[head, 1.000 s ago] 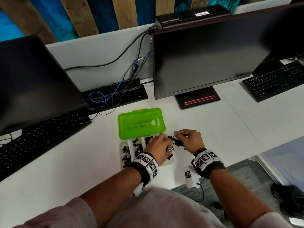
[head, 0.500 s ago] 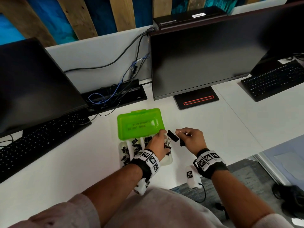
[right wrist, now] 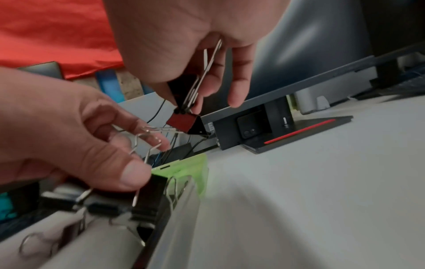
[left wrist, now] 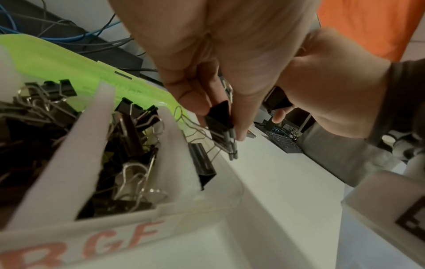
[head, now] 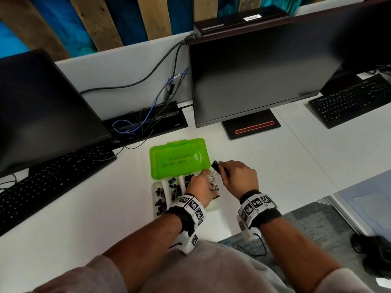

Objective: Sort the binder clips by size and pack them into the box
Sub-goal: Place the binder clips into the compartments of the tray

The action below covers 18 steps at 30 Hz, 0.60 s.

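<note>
The box has an open green lid (head: pixel 179 158) and a translucent tray (head: pixel 154 192) split into compartments of black binder clips (head: pixel 161 194). My left hand (head: pixel 208 180) hovers over the tray's right compartment (left wrist: pixel 207 183) and pinches a black binder clip (left wrist: pixel 218 116) whose wire handles dangle. Just right of it, my right hand (head: pixel 222 170) pinches the handles of another black binder clip (right wrist: pixel 186 123), held a little above the lid's near right corner. In the right wrist view my left thumb (right wrist: pixel 131 174) rests on a clip (right wrist: pixel 149 196) at the tray's rim (right wrist: pixel 181 205).
A monitor (head: pixel 264 70) on a base with a red stripe (head: pixel 251 127) stands behind the box. Another monitor (head: pixel 42 106) and a keyboard (head: pixel 48 180) are at the left, cables (head: pixel 137 123) at the back. The desk edge (head: pixel 228 233) runs close to my wrists.
The clips that both hands held together a second ago have come apart. My right hand has drawn its clip up toward the lid, while the left stays over the right compartment.
</note>
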Tool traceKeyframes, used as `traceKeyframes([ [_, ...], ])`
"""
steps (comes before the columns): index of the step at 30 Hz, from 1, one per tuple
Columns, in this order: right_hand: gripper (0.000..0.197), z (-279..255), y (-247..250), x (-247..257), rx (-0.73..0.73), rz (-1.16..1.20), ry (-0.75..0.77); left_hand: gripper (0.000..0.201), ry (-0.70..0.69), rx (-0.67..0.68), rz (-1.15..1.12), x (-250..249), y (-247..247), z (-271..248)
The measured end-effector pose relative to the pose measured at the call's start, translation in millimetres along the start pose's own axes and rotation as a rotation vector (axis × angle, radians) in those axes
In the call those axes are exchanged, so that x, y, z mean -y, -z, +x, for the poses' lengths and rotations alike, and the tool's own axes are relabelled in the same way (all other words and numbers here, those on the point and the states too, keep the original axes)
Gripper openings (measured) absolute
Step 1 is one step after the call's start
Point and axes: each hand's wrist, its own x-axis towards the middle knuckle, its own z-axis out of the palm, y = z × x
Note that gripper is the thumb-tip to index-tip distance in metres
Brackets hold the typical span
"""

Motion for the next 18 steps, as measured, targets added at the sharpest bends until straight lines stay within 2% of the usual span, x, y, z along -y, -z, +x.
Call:
traceKeyframes([
  [3,0.017,10,8,-3,-0.03,0.148,-0.239,0.062,-0.036,0.013,0.004,0,3,-3],
  [6,0.021,18,8,-14,0.129,0.328,-0.493,0.035,-0.089,-0.002,0.034,0,3,-6],
  [9,0.017,14,3,-21,0.245,0.521,-0.6,0.015,-0.155,-0.086,0.118,0,3,-6],
  [11,0.014,7,2,-22,0.33,0.594,-0.65,0.01,-0.184,-0.094,0.061,-2,5,-5],
  [13,0.014,3,0,-21,0.412,0.63,-0.685,0.013,-0.189,-0.09,0.029,-3,6,-4],
  [15,0.016,3,-3,-20,0.448,0.648,-0.693,0.03,-0.173,-0.048,0.034,-2,5,-5],
  [18,0.016,10,-7,-19,0.419,0.622,-0.676,0.056,-0.141,0.035,0.088,-2,0,-12],
])
